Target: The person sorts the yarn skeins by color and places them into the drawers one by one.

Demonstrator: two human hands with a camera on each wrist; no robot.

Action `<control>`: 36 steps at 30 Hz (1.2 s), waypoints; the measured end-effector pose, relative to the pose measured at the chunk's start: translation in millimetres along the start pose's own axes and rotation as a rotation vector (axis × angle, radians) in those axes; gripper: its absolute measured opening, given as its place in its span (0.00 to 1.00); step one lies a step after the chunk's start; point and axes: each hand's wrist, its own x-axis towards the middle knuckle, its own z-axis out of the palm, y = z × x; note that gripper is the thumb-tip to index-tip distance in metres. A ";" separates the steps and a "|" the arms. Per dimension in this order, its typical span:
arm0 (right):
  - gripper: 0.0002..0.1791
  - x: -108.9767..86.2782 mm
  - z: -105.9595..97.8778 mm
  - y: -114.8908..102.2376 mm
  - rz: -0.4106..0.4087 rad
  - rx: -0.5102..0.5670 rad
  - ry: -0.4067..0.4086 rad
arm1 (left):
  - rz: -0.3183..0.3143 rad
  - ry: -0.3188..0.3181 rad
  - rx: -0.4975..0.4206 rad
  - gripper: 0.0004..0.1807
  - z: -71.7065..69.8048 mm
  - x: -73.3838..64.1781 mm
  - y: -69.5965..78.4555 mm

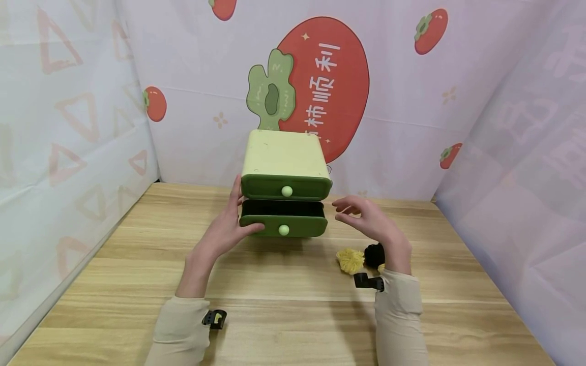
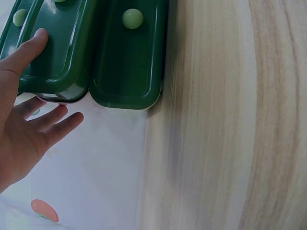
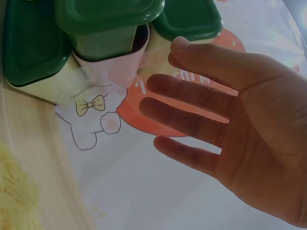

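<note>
A small chest of drawers (image 1: 286,152) has a pale yellow-green body, dark green drawer fronts and round light green knobs. Its middle drawer (image 1: 297,227) is pulled partway out, and the part of its inside that shows is dark. At its left end, my left hand (image 1: 225,227) rests its thumb on that drawer's front, with the other fingers spread straight along the side. To the right of the chest, my right hand (image 1: 368,218) hovers apart from it, fingers loosely bent and holding nothing. The bottom drawer (image 2: 127,62) is closed in the left wrist view.
A yellow yarn pom-pom (image 1: 350,261) and a black pom-pom (image 1: 374,255) lie on the wooden table (image 1: 284,325) by my right wrist, which partly covers another yellow piece. Printed cloth walls (image 1: 197,132) with persimmon pictures stand behind and at both sides.
</note>
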 end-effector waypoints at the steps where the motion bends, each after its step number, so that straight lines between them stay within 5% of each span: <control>1: 0.17 -0.5 -0.4 1.3 0.010 0.000 -0.002 | 0.002 0.000 0.002 0.70 0.0 0.2 -0.2; 15: 0.18 -7.5 -4.5 22.2 0.111 0.031 -0.056 | 0.003 -0.005 0.007 0.70 0.9 1.3 0.2; 36: 0.18 -23.7 -9.5 67.7 0.156 0.033 -0.065 | -0.005 -0.007 0.006 0.70 -0.2 1.0 -1.7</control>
